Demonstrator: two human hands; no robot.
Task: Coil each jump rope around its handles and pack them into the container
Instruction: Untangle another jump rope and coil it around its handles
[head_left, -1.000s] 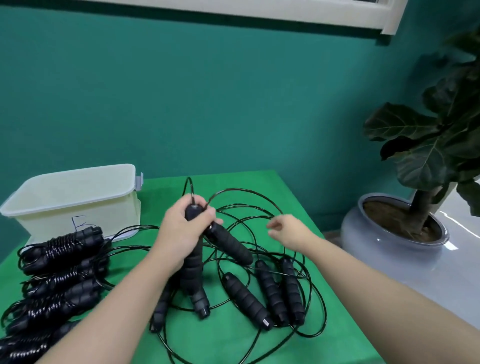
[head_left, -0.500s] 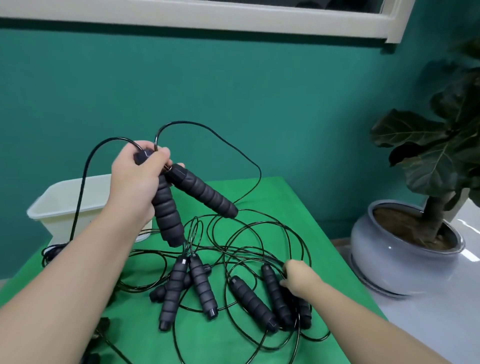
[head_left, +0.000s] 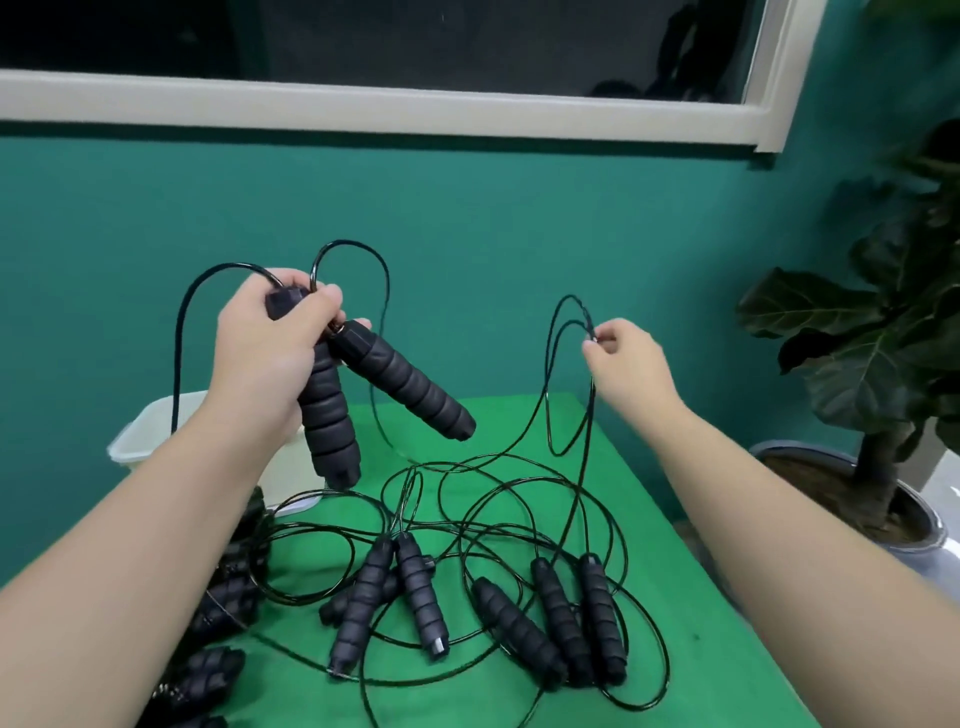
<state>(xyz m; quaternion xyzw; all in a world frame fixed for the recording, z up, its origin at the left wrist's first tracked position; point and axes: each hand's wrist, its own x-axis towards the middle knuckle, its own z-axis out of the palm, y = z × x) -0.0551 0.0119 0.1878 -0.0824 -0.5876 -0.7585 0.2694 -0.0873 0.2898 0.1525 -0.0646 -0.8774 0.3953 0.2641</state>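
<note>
Both bare forearms are reaching forward and upward from the lower corners of the view. The left hand is gripping the tops of two handles, fingers curled round them, wrist raised above the table. The right hand is pinching a thin cord between thumb and fingertips, held apart from the left hand at similar height.

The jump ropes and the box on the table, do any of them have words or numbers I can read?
None can be read.
Black foam-grip jump rope handles on the green table: plain, no words or numbers show.
Pale plastic container: mostly hidden behind the left hand; no mark shows on the part in view.
Thin black cord pinched by the right hand: nothing written on it.
</note>
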